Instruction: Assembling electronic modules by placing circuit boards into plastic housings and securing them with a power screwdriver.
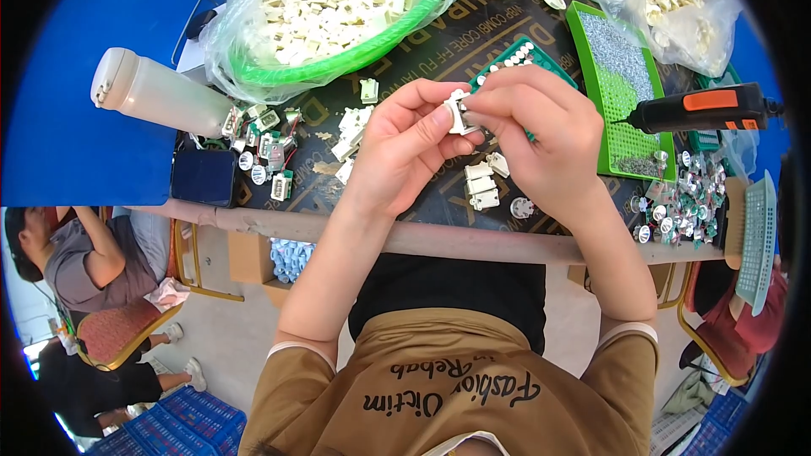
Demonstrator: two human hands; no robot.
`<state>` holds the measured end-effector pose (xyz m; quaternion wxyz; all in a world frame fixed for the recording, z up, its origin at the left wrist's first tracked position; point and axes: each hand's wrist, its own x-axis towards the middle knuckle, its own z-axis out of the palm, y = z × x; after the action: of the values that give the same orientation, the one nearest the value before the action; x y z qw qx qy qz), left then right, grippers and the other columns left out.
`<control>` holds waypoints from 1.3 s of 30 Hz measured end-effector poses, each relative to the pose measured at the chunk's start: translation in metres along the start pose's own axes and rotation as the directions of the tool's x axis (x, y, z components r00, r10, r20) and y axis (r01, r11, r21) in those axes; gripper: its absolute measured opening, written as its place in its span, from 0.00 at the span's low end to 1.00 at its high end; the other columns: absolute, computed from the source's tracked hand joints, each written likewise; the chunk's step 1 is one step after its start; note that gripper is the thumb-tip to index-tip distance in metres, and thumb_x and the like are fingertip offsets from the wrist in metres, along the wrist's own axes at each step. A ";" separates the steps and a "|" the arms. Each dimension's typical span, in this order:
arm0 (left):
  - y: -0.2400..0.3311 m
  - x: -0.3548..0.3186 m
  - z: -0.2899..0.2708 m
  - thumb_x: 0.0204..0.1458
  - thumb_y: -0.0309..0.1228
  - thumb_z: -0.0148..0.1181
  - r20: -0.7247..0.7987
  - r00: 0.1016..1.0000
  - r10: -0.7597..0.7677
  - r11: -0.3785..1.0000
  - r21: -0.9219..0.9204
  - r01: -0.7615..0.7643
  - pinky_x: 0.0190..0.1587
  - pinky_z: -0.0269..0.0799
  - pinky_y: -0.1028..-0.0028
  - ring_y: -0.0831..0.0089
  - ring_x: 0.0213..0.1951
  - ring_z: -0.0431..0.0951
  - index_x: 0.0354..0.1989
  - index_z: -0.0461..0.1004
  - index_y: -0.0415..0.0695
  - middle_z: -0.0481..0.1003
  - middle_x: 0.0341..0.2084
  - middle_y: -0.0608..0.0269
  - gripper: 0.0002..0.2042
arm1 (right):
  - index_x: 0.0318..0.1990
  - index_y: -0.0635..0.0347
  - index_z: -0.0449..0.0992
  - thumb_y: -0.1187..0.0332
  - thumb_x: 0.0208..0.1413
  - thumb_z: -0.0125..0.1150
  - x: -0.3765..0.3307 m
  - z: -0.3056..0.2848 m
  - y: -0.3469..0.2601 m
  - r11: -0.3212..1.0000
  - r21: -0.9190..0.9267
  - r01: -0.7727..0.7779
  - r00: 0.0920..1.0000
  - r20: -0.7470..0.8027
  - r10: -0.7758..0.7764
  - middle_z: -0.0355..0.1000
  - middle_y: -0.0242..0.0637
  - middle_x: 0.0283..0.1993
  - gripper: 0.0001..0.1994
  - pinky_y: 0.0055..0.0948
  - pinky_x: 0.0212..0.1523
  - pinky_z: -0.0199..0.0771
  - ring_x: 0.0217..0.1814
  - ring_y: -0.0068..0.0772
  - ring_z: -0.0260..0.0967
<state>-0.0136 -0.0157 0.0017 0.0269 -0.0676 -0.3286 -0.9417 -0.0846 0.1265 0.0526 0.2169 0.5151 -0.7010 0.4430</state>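
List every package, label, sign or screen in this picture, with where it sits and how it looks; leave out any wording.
Phone: flat near the table's left edge, dark rectangular screen, off.
Clear plastic bag: lines the green basket at top, full of cream plastic parts.
Second clear bag: top right, holding more cream parts.
Dark mat: under the work, printed with tan lettering.
No signs seen.

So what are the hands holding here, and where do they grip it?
A small white plastic part, pinched between both hands: left hand thumb on its left side, right hand fingertips on its right end.
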 end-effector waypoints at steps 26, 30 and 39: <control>0.002 0.000 -0.005 0.53 0.24 0.50 0.000 1.000 -0.021 0.996 0.089 0.021 0.34 0.72 0.78 0.72 0.31 0.75 0.43 0.68 0.34 0.73 0.32 0.58 0.10 | 0.26 0.64 0.71 0.80 0.38 0.58 0.003 0.002 0.002 0.931 0.156 -0.329 0.940 0.148 0.308 0.68 0.36 0.24 0.05 0.24 0.27 0.67 0.25 0.31 0.68; 0.002 -0.001 -0.002 0.53 0.23 0.49 -0.074 0.997 -0.030 0.973 0.224 0.046 0.33 0.72 0.78 0.72 0.30 0.75 0.43 0.68 0.35 0.73 0.31 0.58 0.10 | 0.29 0.63 0.69 0.79 0.42 0.58 0.000 0.006 0.011 0.547 0.470 -0.693 0.718 0.373 0.588 0.67 0.31 0.23 0.06 0.20 0.27 0.65 0.26 0.20 0.65; 0.002 0.001 -0.001 0.53 0.25 0.50 -0.124 0.992 0.020 0.990 0.143 -0.002 0.37 0.71 0.76 0.72 0.33 0.74 0.43 0.66 0.36 0.71 0.33 0.59 0.10 | 0.33 0.65 0.73 0.73 0.51 0.53 0.002 -0.014 0.060 0.625 0.444 -0.642 0.757 0.236 0.610 0.69 0.30 0.26 0.05 0.19 0.29 0.68 0.27 0.18 0.65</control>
<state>-0.0150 -0.0173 0.0024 0.0572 -0.0083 -0.3921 -0.9181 -0.1426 0.1422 0.0372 -0.1137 0.2904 -0.7028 0.6394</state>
